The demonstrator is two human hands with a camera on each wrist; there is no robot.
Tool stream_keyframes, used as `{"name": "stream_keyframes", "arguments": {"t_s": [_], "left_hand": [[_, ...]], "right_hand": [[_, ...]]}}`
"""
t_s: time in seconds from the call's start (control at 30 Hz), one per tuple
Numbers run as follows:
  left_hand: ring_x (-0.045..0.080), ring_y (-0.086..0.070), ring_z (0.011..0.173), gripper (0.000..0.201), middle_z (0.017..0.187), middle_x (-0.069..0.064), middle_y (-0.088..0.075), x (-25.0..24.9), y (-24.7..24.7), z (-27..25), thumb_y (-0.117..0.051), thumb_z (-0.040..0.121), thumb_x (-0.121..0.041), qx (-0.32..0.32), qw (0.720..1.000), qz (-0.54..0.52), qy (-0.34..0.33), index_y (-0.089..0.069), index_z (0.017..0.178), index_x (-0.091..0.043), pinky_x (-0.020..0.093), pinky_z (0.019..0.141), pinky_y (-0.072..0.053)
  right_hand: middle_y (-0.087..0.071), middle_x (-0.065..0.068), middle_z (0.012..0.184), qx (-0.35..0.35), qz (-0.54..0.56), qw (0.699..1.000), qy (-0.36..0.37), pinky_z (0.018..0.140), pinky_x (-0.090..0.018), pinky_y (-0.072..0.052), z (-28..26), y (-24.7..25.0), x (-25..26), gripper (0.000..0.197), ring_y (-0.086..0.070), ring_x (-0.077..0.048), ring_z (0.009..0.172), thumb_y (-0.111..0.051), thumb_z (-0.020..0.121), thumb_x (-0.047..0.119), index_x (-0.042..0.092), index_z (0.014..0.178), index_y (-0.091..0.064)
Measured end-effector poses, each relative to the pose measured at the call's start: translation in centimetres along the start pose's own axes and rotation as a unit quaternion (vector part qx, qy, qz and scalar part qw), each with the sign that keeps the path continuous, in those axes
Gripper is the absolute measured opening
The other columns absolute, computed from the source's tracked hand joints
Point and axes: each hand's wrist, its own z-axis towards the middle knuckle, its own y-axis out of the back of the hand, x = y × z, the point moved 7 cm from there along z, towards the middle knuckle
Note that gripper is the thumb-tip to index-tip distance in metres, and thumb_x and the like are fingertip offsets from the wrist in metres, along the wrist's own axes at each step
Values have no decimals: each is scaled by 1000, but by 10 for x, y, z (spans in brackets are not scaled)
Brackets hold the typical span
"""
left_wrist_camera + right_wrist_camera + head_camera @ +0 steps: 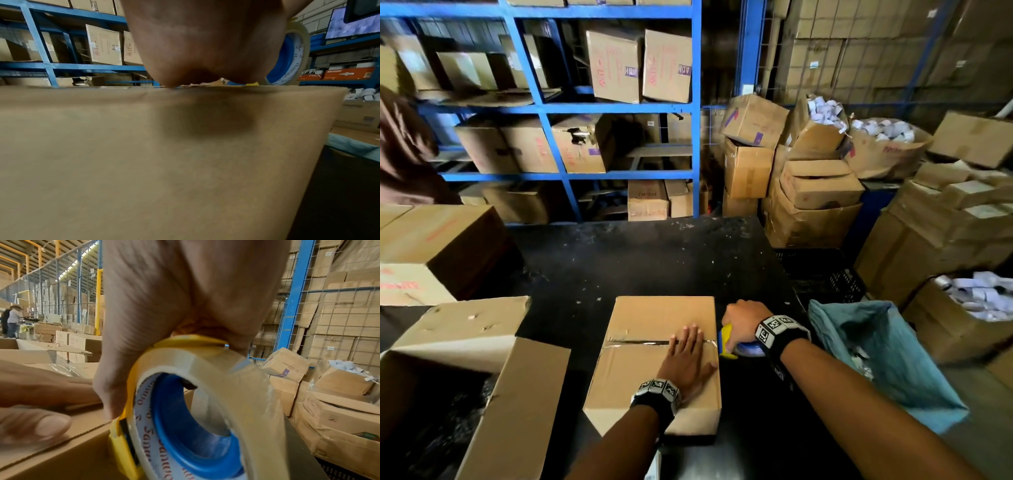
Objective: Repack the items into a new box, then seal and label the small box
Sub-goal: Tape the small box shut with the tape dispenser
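The black bench carries everything I am working on, and most of its far half lies bare, so there is room to push things away from me. At my near left sits the big open carton, flaps up, well apart from the job so it does not crowd my elbows. Off the bench's right edge hangs a blue bag, close to my right forearm; I judge a wide swing that way would brush it.

The small box sits square in front of me near the bench's front edge, its flaps closed and a strip of clear tape lying along the centre seam toward the right edge. I keep it close so I can bear down on it.

My left hand lies flat on the lid, fingers straight and spread across the seam, gripping nothing; it pins the flaps and the tape so the box does not slide as I pull. My right hand is curled around the tape dispenser, yellow frame with a blue-cored roll, held just past the box's right edge and pressed against its side. I judge this is the point to carry the tape down over that edge and cut it. The label is not yet on.
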Motion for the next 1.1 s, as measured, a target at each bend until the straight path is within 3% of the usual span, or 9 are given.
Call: {"name": "stream_keyframes", "arguments": {"t_s": [0.17, 0.3, 0.5, 0.63, 0.83, 0.93, 1.0, 1.1], "left_hand": [[24, 6, 152, 80, 166, 3, 5, -5, -10, 4, -10, 95, -65, -26, 999, 18, 27, -2, 158, -16, 48, 122, -1], [23, 1, 153, 81, 165, 1, 2, -3, -15, 7, -11, 94, -65, -47, 999, 14, 21, -6, 158, -16, 47, 123, -2], [21, 5, 152, 81, 165, 1, 3, -6, -14, 5, -10, 93, -65, -47, 999, -7, 17, -3, 158, -17, 45, 123, 1], [21, 7, 152, 79, 165, 0, 8, -7, -13, 5, -6, 94, -65, -39, 999, -5, 15, 3, 158, -19, 46, 123, 2], [21, 7, 152, 79, 166, -1, 5, -6, -14, 3, -8, 95, -66, -54, 998, -7, 12, 0, 158, -19, 45, 123, 2], [21, 5, 153, 78, 166, 0, 3, -6, -15, 2, -10, 95, -65, -58, 998, -8, 12, -2, 158, -18, 46, 123, 2], [21, 5, 153, 78, 166, 0, 2, -8, -15, 3, -9, 96, -64, -57, 998, -2, 11, -3, 158, -18, 47, 123, 3], [20, 6, 153, 77, 166, 1, 2, -7, -16, 5, -8, 96, -64, -54, 998, -5, 9, -3, 158, -17, 49, 122, 4]], "right_hand": [[-65, 0, 88, 19, 9, 999, 31, 68, -33, -46, -2, 1, -16, 47, -63, -26, 94, -79, 54, 62, 28, 85, -69], [-70, 8, 75, 19, 99, 993, 62, 76, -39, -57, -16, 22, -53, 41, -65, -13, 77, -79, 57, 61, 32, 84, -73], [-72, 10, 82, -3, 141, 985, 98, 76, -30, -54, -29, 31, -66, 42, -66, -7, 79, -83, 62, 58, 35, 96, -75], [-73, 12, 85, 24, 136, 985, 100, 78, -27, -54, -36, 32, -73, 39, -67, -6, 81, -84, 66, 54, 36, 100, -75], [-68, 6, 77, 47, 41, 996, 63, 72, -40, -57, -25, 15, -56, 45, -63, -12, 77, -75, 58, 64, 30, 86, -72], [-58, 10, 75, 50, -4, 998, 39, 61, -32, -44, -8, -5, -44, 47, -60, -16, 83, -74, 53, 66, 29, 82, -65], [-52, 7, 77, 53, -24, 997, 40, 60, -30, -37, 1, -13, -31, 48, -60, -21, 85, -75, 51, 66, 32, 83, -64], [-56, 2, 75, 63, -49, 996, 50, 61, -31, -47, 14, -14, -2, 44, -66, -26, 82, -80, 52, 57, 24, 74, -61]]}}
